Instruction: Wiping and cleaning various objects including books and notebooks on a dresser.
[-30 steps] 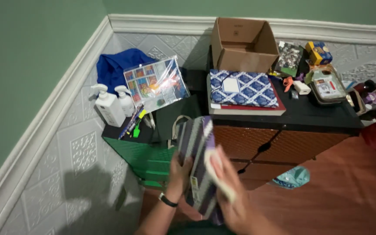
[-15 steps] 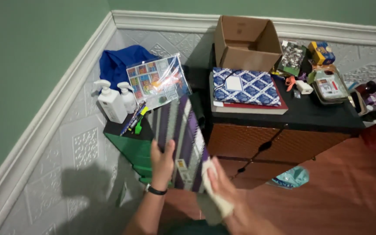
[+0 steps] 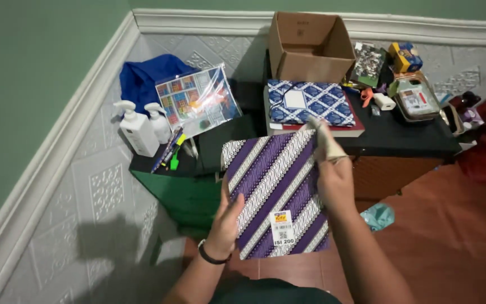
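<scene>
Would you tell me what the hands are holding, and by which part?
Both hold the purple striped book: left hand at its left edge, right hand, with a cloth, at its right edge.

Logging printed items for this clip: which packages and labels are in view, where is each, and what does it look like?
Sticker label: small white-and-yellow rectangle, low on the purple-and-white striped book held by both hands.
Cardboard box: brown, open, at the back of the black cabinet top.
Two pump bottles: white, on the low green unit by the wall.
Small carton: blue and yellow, at the back right.
Clear sleeve: holds a colourful chart, leaning on blue cloth.
</scene>
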